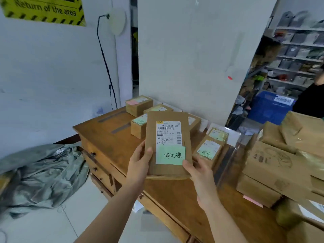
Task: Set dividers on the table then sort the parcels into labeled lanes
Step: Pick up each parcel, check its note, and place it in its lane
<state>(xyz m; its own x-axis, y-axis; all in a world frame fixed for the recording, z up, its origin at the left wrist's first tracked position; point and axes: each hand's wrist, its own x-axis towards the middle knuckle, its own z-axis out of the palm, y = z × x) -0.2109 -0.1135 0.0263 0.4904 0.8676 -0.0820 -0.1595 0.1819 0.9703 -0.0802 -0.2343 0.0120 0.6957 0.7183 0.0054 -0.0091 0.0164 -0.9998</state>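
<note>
Wooden bench (108, 141), boxes (138, 106) ranked at rear: flat parcel (167, 118) held above it, long axis running away toward them, fingers (149, 153) of left hand (140, 161) and right hand (199, 172) gripping near corners equally.

Open wood runs along the table's (107, 142) left edge and front edge; small boxes (139, 106) crowd the far edge; stacked cartons (273, 165) wall off the right end.

I hold a flat brown parcel (167, 146) in my left hand (140, 159) and right hand (199, 174) above the wooden surface (112, 142), its green note facing me.
</note>
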